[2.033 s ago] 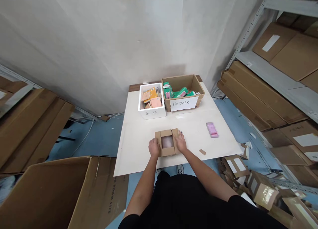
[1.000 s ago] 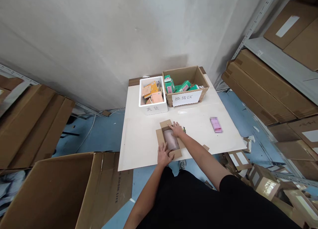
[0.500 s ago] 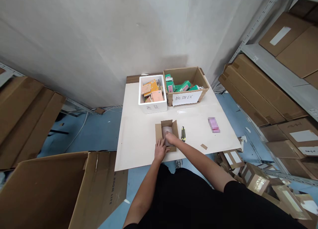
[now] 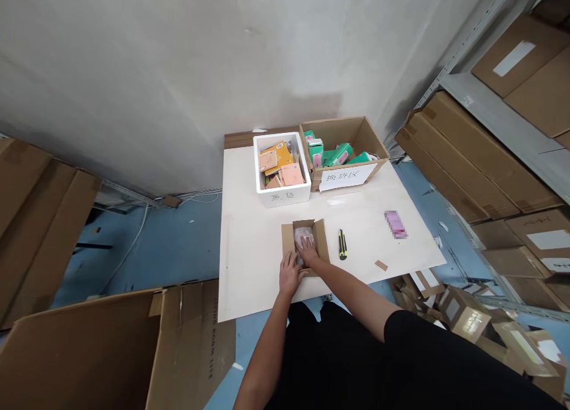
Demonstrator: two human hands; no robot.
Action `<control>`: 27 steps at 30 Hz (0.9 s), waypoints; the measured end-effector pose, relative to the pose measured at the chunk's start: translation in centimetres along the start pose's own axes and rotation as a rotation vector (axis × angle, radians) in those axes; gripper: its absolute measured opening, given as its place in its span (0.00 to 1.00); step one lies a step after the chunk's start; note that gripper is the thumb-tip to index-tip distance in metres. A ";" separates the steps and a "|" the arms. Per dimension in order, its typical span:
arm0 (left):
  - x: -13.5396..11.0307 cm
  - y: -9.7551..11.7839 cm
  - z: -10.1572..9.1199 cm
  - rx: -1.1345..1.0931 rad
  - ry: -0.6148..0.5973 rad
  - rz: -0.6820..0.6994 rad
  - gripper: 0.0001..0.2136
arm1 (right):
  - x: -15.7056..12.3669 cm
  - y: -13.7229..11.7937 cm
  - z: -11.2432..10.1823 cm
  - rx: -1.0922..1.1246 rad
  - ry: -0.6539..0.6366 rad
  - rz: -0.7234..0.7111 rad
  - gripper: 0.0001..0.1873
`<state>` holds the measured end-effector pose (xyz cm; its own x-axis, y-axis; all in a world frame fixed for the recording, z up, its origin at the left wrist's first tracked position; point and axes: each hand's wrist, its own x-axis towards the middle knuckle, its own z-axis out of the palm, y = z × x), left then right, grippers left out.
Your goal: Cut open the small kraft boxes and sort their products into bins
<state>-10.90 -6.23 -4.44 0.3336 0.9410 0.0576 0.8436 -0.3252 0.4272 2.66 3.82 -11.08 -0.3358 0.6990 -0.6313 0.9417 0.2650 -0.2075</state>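
Wrapped item (image 4: 303,234) sits in open carton (image 4: 321,242) on table (image 4: 249,256). Right hand (image 4: 308,253) on top, left hand (image 4: 290,273) at carton's near-left edge; can't tell if either grips. Item's probably light, soft-skinned, slick; best held round both sides.

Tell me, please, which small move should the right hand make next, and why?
Probably, the right hand should close around the pale bundle and ease it upward: the small carton stands open, this hand reaches inside onto the bundle, and the left hand is at the carton's near-left edge, where it could steady it.
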 end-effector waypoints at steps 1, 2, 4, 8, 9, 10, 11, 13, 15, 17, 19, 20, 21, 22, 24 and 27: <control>-0.1 -0.6 -0.1 -0.016 0.003 -0.011 0.08 | 0.4 -0.6 0.2 0.004 0.013 0.013 0.65; -0.2 -1.1 -0.2 -0.034 0.006 -0.021 0.08 | 0.8 -1.0 0.4 0.008 0.020 0.029 0.63; -0.2 -1.9 -0.3 -0.071 0.013 -0.043 0.08 | 1.6 -1.6 0.3 0.007 0.024 0.051 0.61; 0.5 -3.1 -0.3 -0.128 0.014 -0.062 0.09 | 3.1 -1.9 -0.8 -0.031 0.028 0.041 0.61; 0.8 -3.4 -0.3 -0.138 0.010 -0.063 0.09 | 3.4 -1.9 -1.1 -0.040 0.045 0.038 0.58; 1.1 -3.8 -0.4 -0.146 0.005 -0.062 0.08 | 3.7 -1.9 -1.3 -0.049 0.075 0.038 0.55; 1.5 -4.1 -0.6 -0.154 -0.001 -0.060 0.08 | 4.0 -1.9 -1.5 -0.061 0.111 0.042 0.51; 2.1 -4.9 -1.0 -0.167 -0.015 -0.049 0.08 | 4.5 -2.1 -1.7 -0.087 0.179 0.062 0.46; 2.6 -5.6 -1.4 -0.174 -0.033 -0.028 0.09 | 4.9 -2.5 -1.9 -0.091 0.207 0.075 0.44; 2.8 -6.2 -2.0 -0.168 -0.048 -0.012 0.08 | 5.2 -3.1 -2.0 -0.072 0.203 0.065 0.43; 2.8 -6.9 -2.4 -0.155 -0.050 -0.004 0.07 | 5.4 -3.9 -2.3 -0.062 0.196 0.047 0.42; 2.8 -7.3 -2.7 -0.150 -0.047 -0.002 0.06 | 5.4 -4.4 -2.5 -0.061 0.195 0.042 0.42; 2.7 -7.6 -2.9 -0.146 -0.043 0.001 0.06 | 5.4 -4.8 -2.7 -0.061 0.197 0.044 0.42; 2.6 -8.0 -3.1 -0.144 -0.041 0.002 0.05 | 5.4 -5.3 -3.0 -0.060 0.201 0.052 0.42; 2.6 -8.7 -3.5 -0.145 -0.041 -0.007 0.05 | 5.2 -6.1 -3.9 -0.050 0.212 0.068 0.41; 3.2 -9.5 -4.0 -0.144 -0.034 -0.042 0.06 | 4.8 -6.8 -5.6 -0.039 0.218 0.054 0.37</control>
<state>-19.52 0.23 -4.73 0.3153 0.9490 0.0075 0.7890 -0.2665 0.5536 -5.44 9.11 -8.51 -0.2853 0.8390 -0.4634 0.9584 0.2453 -0.1460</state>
